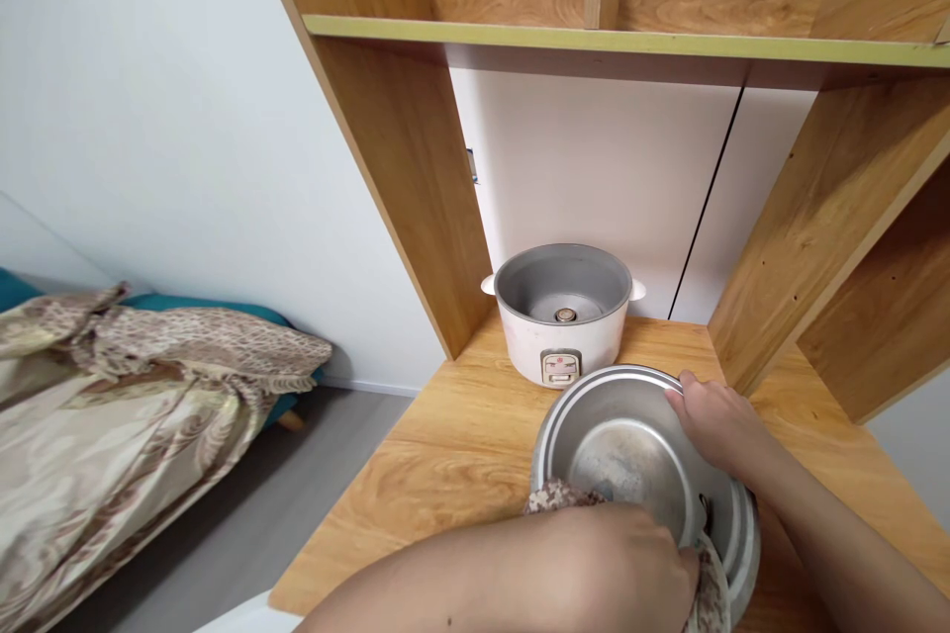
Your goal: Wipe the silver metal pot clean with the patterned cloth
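Right hand grips the pot rim (left hand wipes inside).

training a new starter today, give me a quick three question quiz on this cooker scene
1. True or false: the cooker base has a lid on.
2. Which hand grips the metal pot by its rim?
3. The left hand presses what into the pot? A) sponge B) patterned cloth C) brush

Key:
1. False; it stands open and empty.
2. The right hand.
3. B
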`<state>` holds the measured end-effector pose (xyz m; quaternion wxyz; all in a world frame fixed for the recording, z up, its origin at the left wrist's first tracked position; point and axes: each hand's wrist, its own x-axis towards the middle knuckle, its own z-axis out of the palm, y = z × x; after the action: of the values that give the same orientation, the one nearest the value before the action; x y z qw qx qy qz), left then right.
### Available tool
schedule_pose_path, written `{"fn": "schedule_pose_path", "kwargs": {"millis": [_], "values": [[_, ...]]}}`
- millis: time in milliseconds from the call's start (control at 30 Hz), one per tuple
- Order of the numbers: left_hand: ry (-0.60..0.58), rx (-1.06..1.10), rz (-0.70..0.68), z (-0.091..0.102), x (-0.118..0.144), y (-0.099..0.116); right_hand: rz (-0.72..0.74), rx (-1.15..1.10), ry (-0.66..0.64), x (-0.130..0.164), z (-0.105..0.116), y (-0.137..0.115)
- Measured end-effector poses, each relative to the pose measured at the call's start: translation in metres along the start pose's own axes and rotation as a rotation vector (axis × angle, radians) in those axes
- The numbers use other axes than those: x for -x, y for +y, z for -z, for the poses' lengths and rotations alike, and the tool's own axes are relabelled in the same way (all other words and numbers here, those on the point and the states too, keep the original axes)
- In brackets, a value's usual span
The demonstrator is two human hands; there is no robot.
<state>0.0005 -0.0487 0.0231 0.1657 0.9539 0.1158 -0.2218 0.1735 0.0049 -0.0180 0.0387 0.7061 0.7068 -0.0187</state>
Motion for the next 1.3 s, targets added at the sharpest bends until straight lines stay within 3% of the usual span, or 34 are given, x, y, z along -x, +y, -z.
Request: {"fn": "schedule_pose_path", "kwargs": {"millis": [100, 300, 533, 767, 967, 1200, 1300], "values": [[0.043, 0.023, 0.015, 0.004, 0.005, 0.002, 0.010, -0.001, 0.007, 0.001, 0.000, 0.000], [0.022, 0.050, 0.050, 0.002, 0.001, 0.001, 0.003, -0.005, -0.006, 0.001, 0.002, -0.001], [-0.138, 0.007, 0.021, -0.004, -0.011, -0.003, -0.009, 0.008, -0.015, 0.001, 0.004, -0.002], [0.032, 0.014, 0.049, -0.002, -0.002, 0.000, -0.005, 0.000, -0.006, 0.002, 0.005, -0.003], [0.021, 0.038, 0.048, 0.000, -0.001, 0.000, -0.019, 0.004, -0.029, 0.003, 0.008, -0.004], [-0.167, 0.002, 0.066, 0.002, -0.007, 0.000, -0.011, 0.002, -0.023, 0.002, 0.006, -0.004], [-0.152, 0.014, 0.054, 0.007, -0.004, 0.001, -0.013, -0.003, -0.023, 0.002, 0.007, -0.004]]}}
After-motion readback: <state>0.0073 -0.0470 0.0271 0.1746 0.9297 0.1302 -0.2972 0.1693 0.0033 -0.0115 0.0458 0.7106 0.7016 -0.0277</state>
